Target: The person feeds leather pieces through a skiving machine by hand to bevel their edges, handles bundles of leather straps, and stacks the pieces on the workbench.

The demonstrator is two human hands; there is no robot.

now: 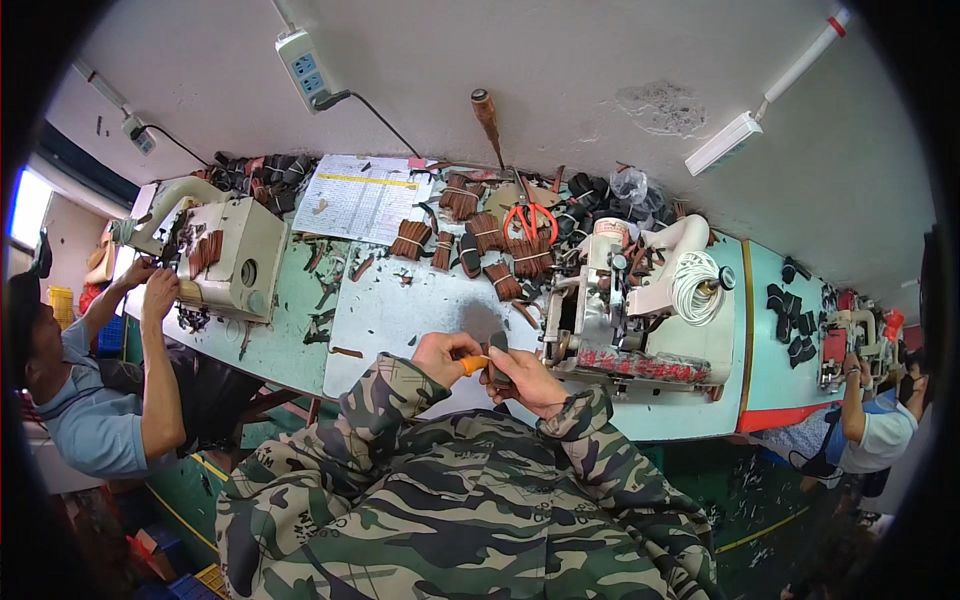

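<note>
My left hand (443,358) is closed, its fingers and thumb round a small orange piece (474,365) whose exact kind I cannot make out. Beside it my right hand (530,384) grips a short dark brown strip (499,362) that stands up between its thumb and fingers. The orange piece meets the strip where the two hands come together, just above the table's front edge. Beyond them on the table (395,305) lie several tied bundles of brown strips (410,240). Red-handled scissors (530,222) rest among these bundles.
A machine with a roller (640,365) and a coil of white cord (697,288) stands right of my hands. Another machine (240,260) is left, where a person (105,400) works. A second person (870,430) sits far right. A printed sheet (350,205) and a wooden-handled tool (485,112) are behind.
</note>
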